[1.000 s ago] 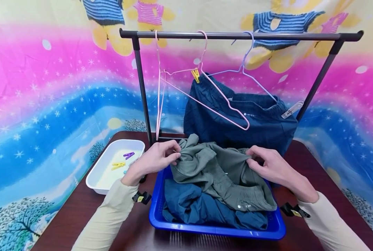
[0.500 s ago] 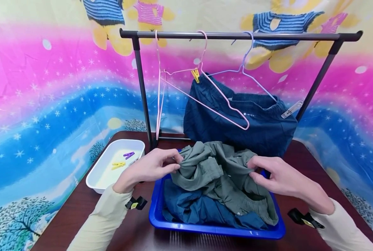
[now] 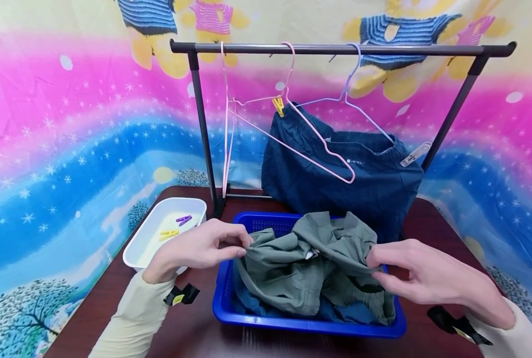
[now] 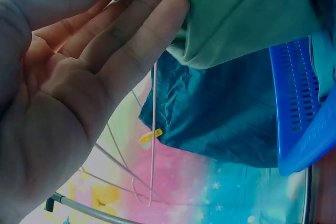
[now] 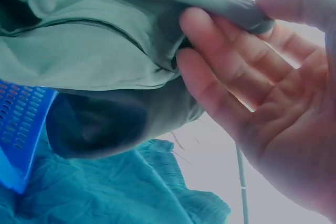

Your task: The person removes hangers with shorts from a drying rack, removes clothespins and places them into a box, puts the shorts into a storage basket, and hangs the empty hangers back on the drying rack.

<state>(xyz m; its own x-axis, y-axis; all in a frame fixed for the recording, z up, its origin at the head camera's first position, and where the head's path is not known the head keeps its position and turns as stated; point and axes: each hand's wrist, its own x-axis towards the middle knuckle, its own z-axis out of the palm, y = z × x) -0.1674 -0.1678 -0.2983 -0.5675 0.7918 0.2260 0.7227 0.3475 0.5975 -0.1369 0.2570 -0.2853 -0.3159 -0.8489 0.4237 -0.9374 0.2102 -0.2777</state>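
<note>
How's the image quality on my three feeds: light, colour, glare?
Head: bright and fairly even, the olive garment reading clearly; left wrist: dimmer, the left hand partly shaded, the hanging navy garment tinted teal; right wrist: hazy, the background washed out to pale grey-white around the right hand.

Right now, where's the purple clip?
In the head view, the purple clip is on the left, inside the white tub, just beyond the yellow clip and slightly to its right.

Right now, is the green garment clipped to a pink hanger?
No, the left hand and right hand pinch the green garment over the blue basket.
</note>
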